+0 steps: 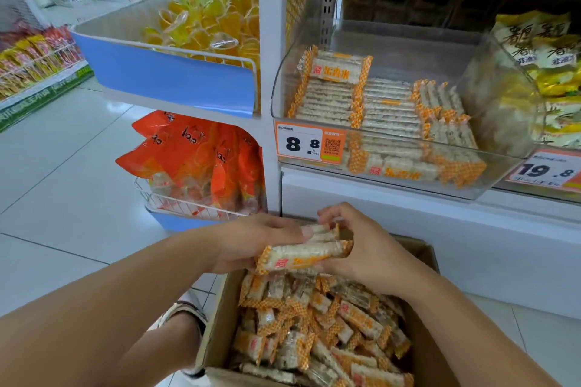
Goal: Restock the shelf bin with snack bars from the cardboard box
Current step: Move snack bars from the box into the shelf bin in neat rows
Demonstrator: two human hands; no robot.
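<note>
Down low sits a brown cardboard box [217,336] full of long, thin snack bars in crinkly clear wrappers with orange checked ends [317,333]. Just above it, the left hand [251,242] and the right hand [361,248] both curl their fingers around a small stack of the same bars [303,253], a tight grip from each side. Farther back, the clear plastic shelf bin with a curved front [503,85] holds neat rows of bars. An orange price tag [309,143] sticks to its front.

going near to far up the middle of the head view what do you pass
cardboard box of loose snack bars → left hand and right hand holding a bundle of bars → 8.8 price tag → clear shelf bin
</note>
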